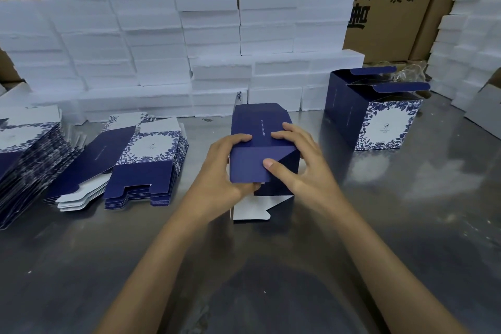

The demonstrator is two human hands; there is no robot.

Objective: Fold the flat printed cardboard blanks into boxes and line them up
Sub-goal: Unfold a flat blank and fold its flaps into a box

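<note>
Step in hand: closing the end flaps of one half-formed box [261, 144], which is held just above the desk [406, 225] at centre frame, with its open end turned toward the person. The left hand [222, 168] grips the box from the 9 o'clock side, fingers curled over the top panel and thumb under the dark blue flap. The right hand [292, 160] holds the 3 o'clock side, fingers on the top panel and thumb pressing the flap face inward. A white-backed flap [250, 210] hangs unfolded at 6 o'clock beneath the box. One finished box [379, 116] stands upright at 2 o'clock, well apart, top flaps open. Stacks of flat blanks [146, 160] lie at 9 o'clock; white foam blocks [217, 70] are stacked at 12 o'clock. Judgement: the task is at an early stage. The next move calls for tucking the remaining flap so the end locks, then standing the box beside the finished one.
</note>
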